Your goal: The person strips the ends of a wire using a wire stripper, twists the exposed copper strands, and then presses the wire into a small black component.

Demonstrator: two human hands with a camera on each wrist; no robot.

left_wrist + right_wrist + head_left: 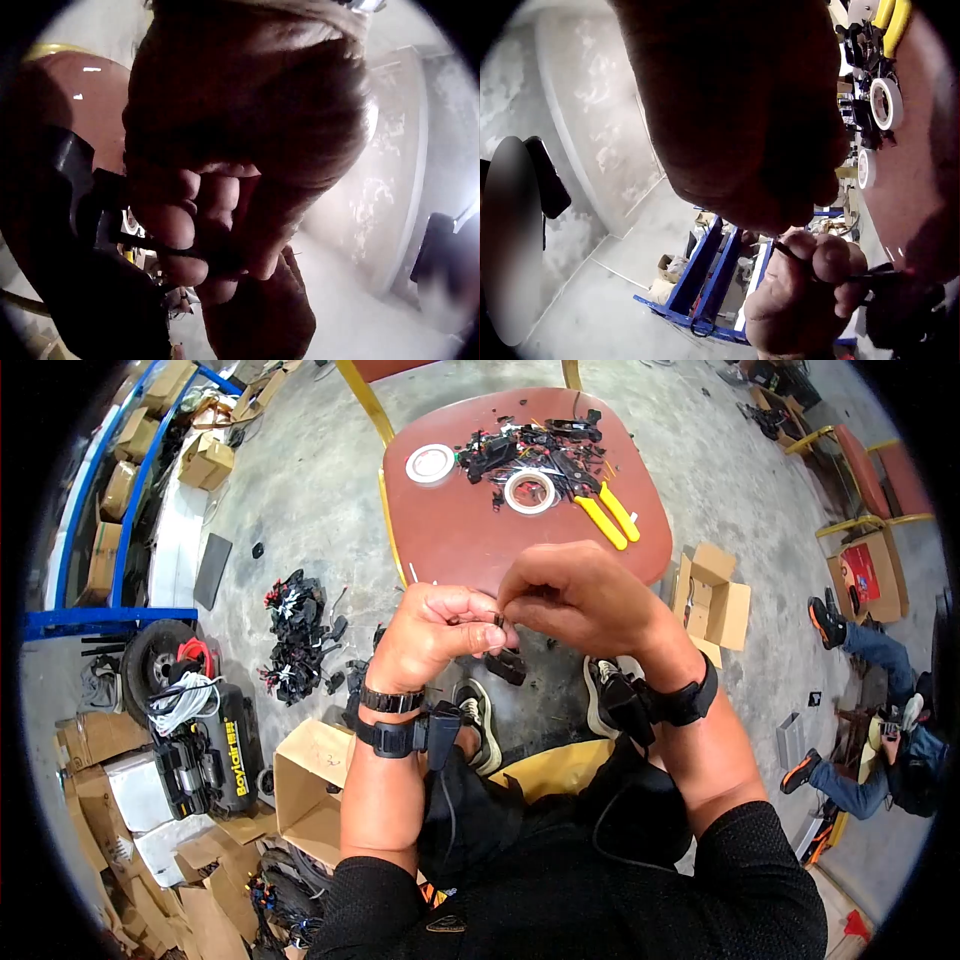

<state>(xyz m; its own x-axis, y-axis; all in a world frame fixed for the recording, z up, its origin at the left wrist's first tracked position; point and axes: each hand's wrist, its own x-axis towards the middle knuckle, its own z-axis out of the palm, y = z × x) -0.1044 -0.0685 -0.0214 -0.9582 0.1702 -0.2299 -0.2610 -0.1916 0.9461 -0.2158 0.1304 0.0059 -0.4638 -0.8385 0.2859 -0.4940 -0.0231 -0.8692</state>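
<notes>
My left hand [435, 630] pinches a thin black wire [150, 244] between thumb and fingers. From that wire hangs a small black plastic part [506, 667], just below the fingertips. My right hand [575, 595] comes in from the other side, its bent fingers and thumb meeting at the wire's upper end. In the right wrist view the back of the right hand [735, 120] fills the top and hides its own fingertips, while the left hand [802, 300] shows below with the dark wire crossing its fingers.
Ahead stands a red-brown chair seat [450, 530] bearing a pile of black parts [490, 455], two tape rolls [529, 491] and yellow-handled pliers [605, 520]. More black parts [300, 640] lie on the floor. An open carton [712, 600] is at right; another person's legs [870, 660] show beyond.
</notes>
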